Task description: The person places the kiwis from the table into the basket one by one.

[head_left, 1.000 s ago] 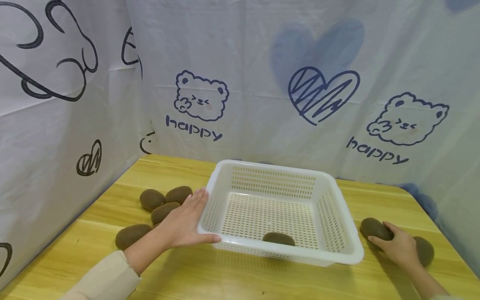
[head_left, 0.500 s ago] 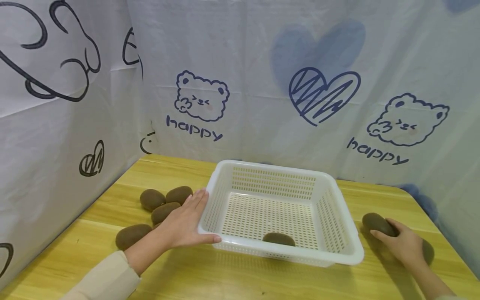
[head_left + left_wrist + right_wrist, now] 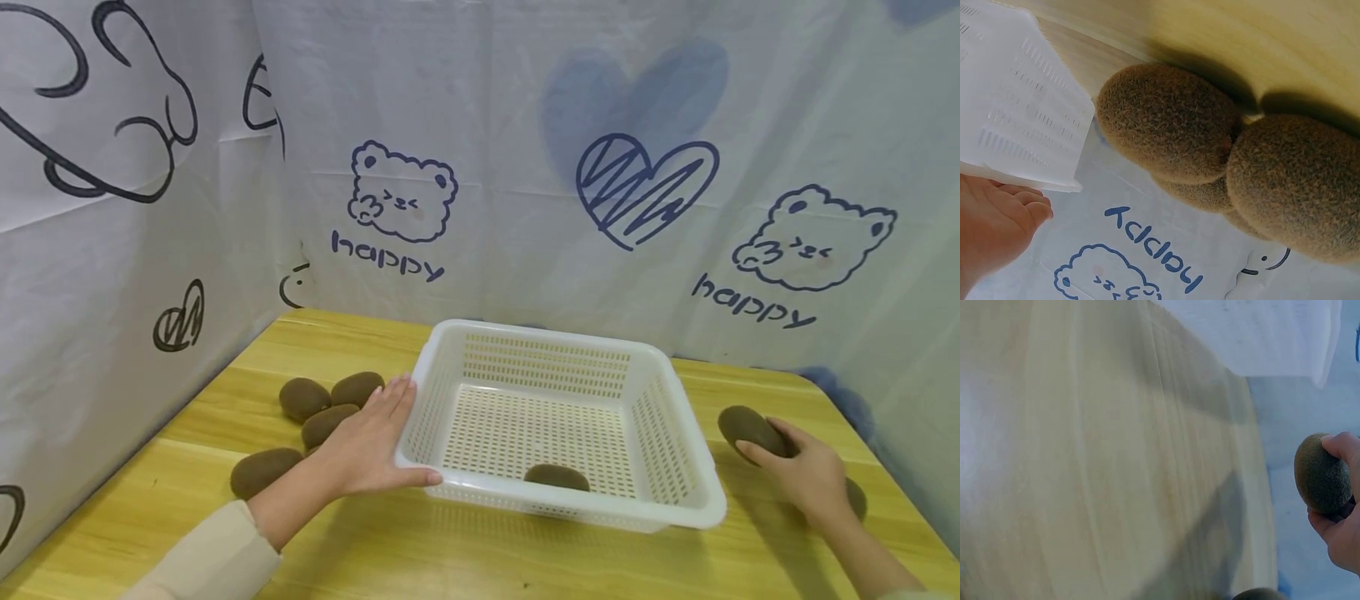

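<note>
In the head view a white perforated plastic basket (image 3: 566,500) stands mid-table with one brown kiwi (image 3: 557,477) inside, near its front wall. My left hand (image 3: 371,442) rests on the basket's left rim, fingers straight and thumb along the front corner; the left wrist view shows this hand (image 3: 997,219) against the rim. Between thumb and fingers, my right hand (image 3: 806,475) holds another kiwi (image 3: 750,429) to the right of the basket. The right wrist view has this held kiwi (image 3: 1321,475) above the table, shadow below.
Several kiwis (image 3: 303,400) lie on the wooden table (image 3: 420,558) left of the basket, close to my left forearm. A further kiwi (image 3: 855,500) sits partly hidden behind my right hand. A printed white curtain (image 3: 517,233) hangs behind the table.
My right hand has raised its kiwi from beside the other one on the right, slightly away from me. My left hand and the basket have stayed put.
</note>
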Demonstrator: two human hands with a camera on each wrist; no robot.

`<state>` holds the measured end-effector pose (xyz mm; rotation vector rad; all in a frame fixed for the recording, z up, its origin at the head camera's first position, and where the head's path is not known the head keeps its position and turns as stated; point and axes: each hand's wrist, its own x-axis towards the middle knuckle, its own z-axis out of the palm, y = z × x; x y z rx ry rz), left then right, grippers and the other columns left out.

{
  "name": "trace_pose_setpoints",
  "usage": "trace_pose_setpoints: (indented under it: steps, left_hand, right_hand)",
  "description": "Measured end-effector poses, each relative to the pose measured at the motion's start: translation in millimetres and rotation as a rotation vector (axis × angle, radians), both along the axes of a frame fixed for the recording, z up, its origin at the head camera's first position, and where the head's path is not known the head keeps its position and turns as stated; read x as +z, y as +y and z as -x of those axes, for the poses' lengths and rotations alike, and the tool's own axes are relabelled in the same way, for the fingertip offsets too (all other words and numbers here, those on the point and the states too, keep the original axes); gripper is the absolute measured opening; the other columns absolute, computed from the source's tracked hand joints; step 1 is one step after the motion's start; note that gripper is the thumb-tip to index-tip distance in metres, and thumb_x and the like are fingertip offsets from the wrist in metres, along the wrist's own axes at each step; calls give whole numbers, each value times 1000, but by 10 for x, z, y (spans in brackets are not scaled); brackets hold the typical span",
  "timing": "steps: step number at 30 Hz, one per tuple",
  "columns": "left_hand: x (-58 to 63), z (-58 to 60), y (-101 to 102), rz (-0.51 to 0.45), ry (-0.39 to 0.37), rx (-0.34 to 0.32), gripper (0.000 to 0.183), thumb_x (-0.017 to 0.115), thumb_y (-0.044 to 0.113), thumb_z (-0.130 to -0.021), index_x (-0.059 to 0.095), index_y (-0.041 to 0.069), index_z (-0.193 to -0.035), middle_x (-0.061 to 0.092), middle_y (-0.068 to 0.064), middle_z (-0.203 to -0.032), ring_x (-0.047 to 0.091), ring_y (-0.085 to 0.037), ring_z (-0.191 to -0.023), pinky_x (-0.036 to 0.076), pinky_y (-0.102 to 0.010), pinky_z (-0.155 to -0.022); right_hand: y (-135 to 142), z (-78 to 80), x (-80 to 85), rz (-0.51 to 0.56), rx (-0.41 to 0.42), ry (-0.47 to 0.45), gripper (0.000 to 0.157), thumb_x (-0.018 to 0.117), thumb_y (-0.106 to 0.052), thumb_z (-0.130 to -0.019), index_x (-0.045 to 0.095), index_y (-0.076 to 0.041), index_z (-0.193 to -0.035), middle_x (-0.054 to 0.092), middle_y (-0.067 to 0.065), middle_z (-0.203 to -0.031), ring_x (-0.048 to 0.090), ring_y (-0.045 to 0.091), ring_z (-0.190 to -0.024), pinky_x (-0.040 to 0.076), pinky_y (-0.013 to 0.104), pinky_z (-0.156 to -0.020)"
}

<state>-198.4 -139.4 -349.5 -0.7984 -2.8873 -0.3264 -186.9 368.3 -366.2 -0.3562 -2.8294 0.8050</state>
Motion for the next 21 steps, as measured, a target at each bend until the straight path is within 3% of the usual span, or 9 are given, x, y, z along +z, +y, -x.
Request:
trace_pose_setpoints:
  steps: [14, 18, 21]
  left_hand:
    - [4, 7, -3, 17, 3, -9, 112, 57, 69, -72, 21, -10, -143, 18, -26, -151, 20, -36, -141, 22, -46, -116]
    - [-2, 9, -2, 14, 0, -5, 112, 57, 69, -72, 21, -9, -143, 17, -26, -151, 20, -36, -141, 22, -46, -116]
    - [-5, 9, 0, 11, -2, -3, 112, 57, 69, -72, 21, -9, -143, 17, -25, -152, 20, -36, -141, 22, -46, -116]
  right_hand:
    - [-354, -12, 299, 30, 77, 108, 77, 64, -46, -84, 40, 4, -138, 43, 33, -133, 45, 51, -115, 47, 58, -84]
    - [-438, -21, 375, 46, 101, 154, 74, 66, -43, -83, 42, 3, -136, 46, 33, -131, 50, 48, -111, 56, 33, -72]
    - [-500, -30, 417, 56, 117, 178, 72, 67, -39, -83, 43, 5, -135, 47, 33, -130, 54, 47, -109, 47, 10, -60]
